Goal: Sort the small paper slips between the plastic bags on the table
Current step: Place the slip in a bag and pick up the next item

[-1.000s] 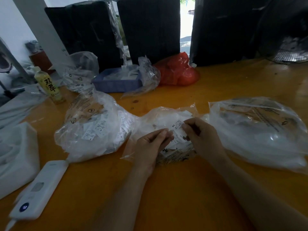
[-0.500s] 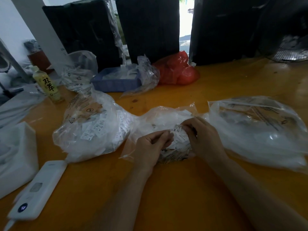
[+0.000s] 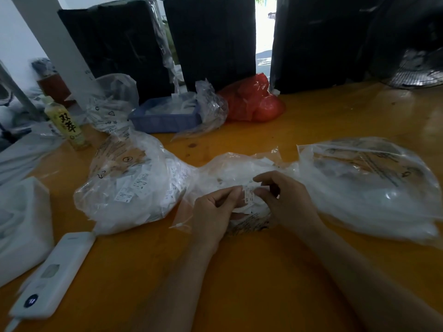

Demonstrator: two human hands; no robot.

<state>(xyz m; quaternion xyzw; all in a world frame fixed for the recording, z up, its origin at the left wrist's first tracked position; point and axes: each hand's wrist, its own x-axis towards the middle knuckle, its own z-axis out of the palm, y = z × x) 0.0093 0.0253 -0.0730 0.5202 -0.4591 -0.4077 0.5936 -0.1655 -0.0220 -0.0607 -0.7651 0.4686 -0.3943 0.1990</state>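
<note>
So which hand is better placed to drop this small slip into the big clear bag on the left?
Left, probably. The left hand already pinches the small white paper slip and is nearer the slip-filled clear plastic bag.

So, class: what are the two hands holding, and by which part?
A small paper slip, pinched at its left edge by the left hand and its right edge by the right hand.

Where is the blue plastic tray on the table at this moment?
In the head view, the blue plastic tray stands at the far side of the table, left of centre, between a clear bag of slips and the red bag.
</note>
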